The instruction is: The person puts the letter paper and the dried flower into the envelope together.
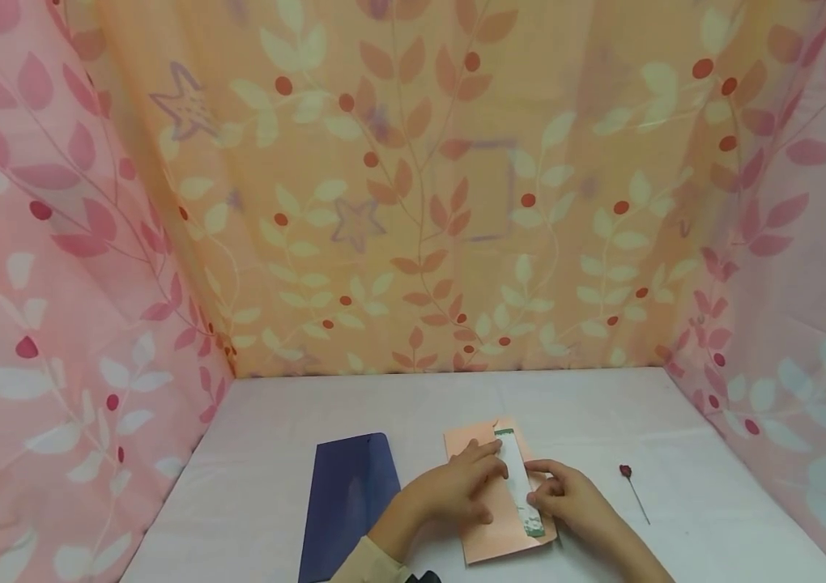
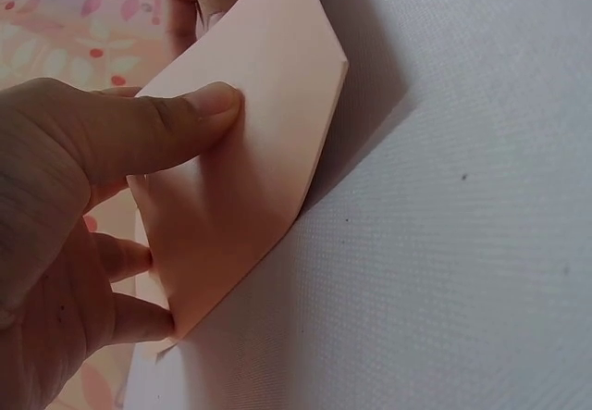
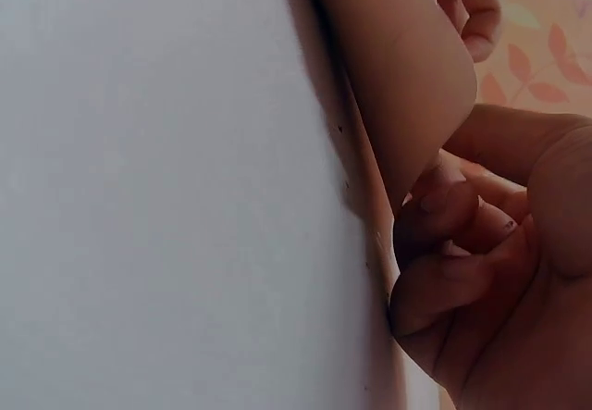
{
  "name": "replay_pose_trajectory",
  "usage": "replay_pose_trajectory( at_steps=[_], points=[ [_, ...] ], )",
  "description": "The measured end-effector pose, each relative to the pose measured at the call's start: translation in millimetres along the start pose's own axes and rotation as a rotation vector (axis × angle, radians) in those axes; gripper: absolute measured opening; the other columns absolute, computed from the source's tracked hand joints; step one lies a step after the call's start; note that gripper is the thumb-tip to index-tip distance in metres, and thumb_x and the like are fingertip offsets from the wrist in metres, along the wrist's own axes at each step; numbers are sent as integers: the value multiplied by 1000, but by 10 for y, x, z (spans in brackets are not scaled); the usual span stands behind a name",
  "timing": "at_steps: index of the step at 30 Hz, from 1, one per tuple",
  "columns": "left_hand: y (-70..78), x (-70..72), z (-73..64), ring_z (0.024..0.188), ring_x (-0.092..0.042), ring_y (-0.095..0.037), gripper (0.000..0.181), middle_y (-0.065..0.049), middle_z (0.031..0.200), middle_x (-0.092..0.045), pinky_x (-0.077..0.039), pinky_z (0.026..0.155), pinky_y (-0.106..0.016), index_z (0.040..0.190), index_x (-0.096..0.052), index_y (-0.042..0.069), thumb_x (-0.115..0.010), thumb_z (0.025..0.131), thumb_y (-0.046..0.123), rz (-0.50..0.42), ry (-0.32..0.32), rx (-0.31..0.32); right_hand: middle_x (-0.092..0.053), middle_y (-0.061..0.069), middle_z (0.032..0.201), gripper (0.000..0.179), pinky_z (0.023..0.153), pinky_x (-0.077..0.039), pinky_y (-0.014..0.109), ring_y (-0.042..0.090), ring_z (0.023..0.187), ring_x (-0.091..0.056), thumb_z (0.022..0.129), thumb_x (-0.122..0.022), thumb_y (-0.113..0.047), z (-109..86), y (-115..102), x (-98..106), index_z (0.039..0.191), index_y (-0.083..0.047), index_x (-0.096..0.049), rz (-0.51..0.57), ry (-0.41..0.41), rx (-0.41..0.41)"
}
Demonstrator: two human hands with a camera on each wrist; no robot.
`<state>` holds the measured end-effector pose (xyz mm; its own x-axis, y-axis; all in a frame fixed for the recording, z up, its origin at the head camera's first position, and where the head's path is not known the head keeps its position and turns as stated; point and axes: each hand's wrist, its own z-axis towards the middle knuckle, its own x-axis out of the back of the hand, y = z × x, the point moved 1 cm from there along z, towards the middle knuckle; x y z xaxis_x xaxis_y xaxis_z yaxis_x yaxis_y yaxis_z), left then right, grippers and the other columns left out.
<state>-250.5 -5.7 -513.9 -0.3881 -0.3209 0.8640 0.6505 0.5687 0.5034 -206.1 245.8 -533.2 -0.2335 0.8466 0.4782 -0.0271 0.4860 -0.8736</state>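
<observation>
A peach envelope [image 1: 482, 544] lies on the table with its opening side to the right. A white card with green patterned ends [image 1: 517, 478] shows lengthwise at that opening. My left hand [image 1: 454, 487] rests on the envelope, its fingers reaching to the card's edge. In the left wrist view, the left thumb [image 2: 211, 101] presses on the peach paper, with other fingers at its far edge. At the right edge my right hand [image 1: 566, 495] pinches the envelope's flap [image 3: 407, 77], which stands raised in the right wrist view. Several right fingers curl beneath it.
A dark blue envelope [image 1: 343, 502] lies left of the hands, partly behind the left forearm. Right of them lies a thin stick with a dark red flower-like head [image 1: 626, 470]. Patterned cloth walls [image 1: 413, 243] enclose the white-covered table [image 1: 274, 405].
</observation>
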Motion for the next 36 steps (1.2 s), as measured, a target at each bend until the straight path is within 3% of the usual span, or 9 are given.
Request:
replay_pose_trajectory(
  at_steps=[4,9,22,36],
  points=[
    [-6,3,0,157,-19,-37,56,12,169,-22,-32,117,-61,129,-54,37,-85,84,26,-12,0,0,-72,7,89,74,64,-48,22,11,72,-59,93,-76,-26,30,0,65,152,0,-40,63,-154,44],
    [3,8,1,157,-19,-37,56,12,169,-22,-32,118,-61,128,-55,37,-85,83,24,-22,-4,3,-72,15,100,83,62,-48,21,10,72,-57,94,-74,-17,67,22,136,158,4,-25,159,-307,79],
    [-4,3,-8,156,-19,-38,58,12,169,-22,-33,116,-63,129,-55,38,-86,82,26,-24,-10,-7,-73,20,94,88,46,-39,19,5,50,-46,90,-77,-10,183,-14,87,159,4,-23,237,-331,56],
    [-11,10,-4,155,-20,-40,58,9,170,-21,-36,113,-65,130,-53,37,-85,83,27,12,0,-23,-73,20,93,88,43,-39,18,4,47,-44,89,-75,-6,289,-41,59,159,1,-23,204,-375,72]
  ],
)
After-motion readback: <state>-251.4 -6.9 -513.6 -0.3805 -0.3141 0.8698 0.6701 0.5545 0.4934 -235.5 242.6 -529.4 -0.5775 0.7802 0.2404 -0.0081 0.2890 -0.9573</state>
